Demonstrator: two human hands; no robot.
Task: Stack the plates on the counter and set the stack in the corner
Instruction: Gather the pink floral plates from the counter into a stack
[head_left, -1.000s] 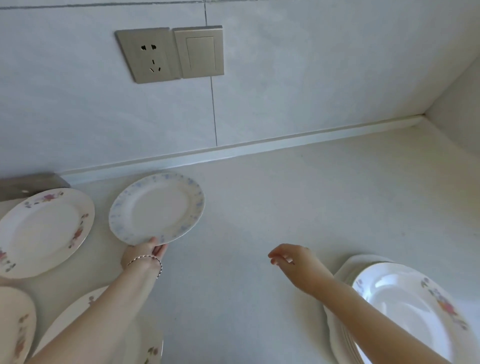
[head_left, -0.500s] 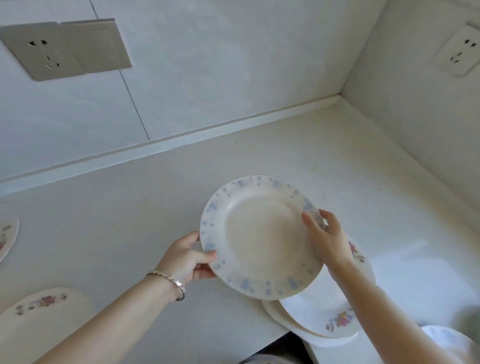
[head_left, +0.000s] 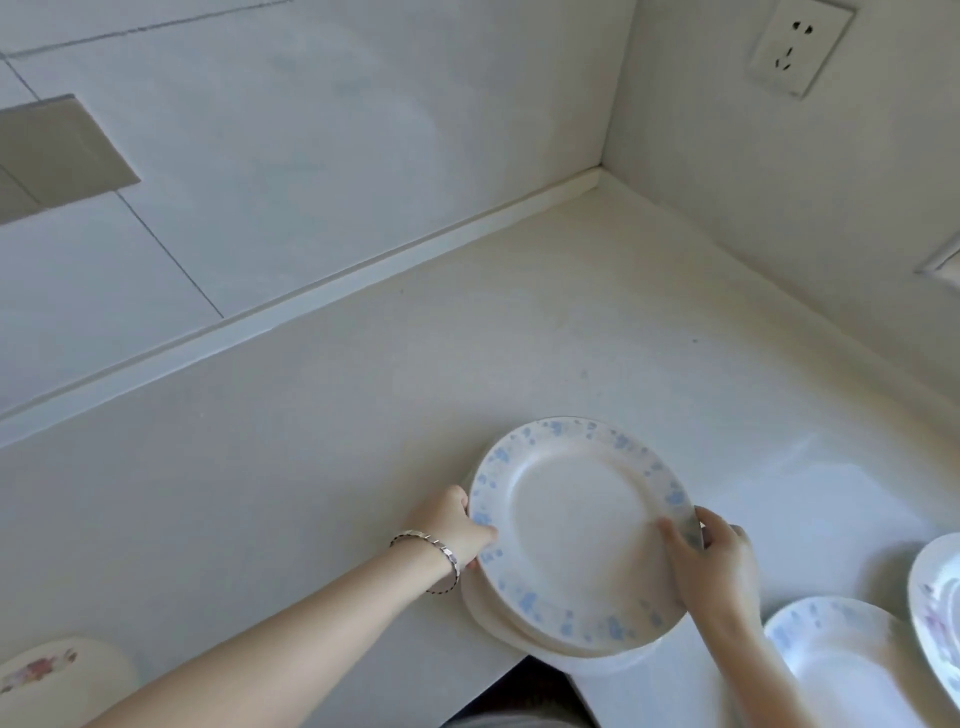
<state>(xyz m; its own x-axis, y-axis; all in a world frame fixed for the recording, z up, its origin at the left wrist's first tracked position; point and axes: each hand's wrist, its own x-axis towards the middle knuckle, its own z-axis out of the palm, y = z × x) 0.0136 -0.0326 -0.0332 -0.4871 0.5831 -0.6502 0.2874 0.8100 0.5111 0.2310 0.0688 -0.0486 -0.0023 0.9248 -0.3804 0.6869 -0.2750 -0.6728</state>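
Observation:
A white plate with a blue-speckled rim lies on top of a stack of white plates near the counter's front edge. My left hand, with a bracelet on the wrist, grips the plate's left rim. My right hand holds its right rim, thumb on top. The stack underneath is mostly hidden by the top plate. The counter's corner is far behind, up and to the right.
Another blue-rimmed plate lies at the lower right, and a flower-patterned plate sits at the right edge. A floral plate shows at the lower left. Wall sockets are above the right side of the counter.
The blue-rimmed plate was lifted from the left of the counter, carried right with both hands, and lowered onto the stack. The camera turned right toward the corner.

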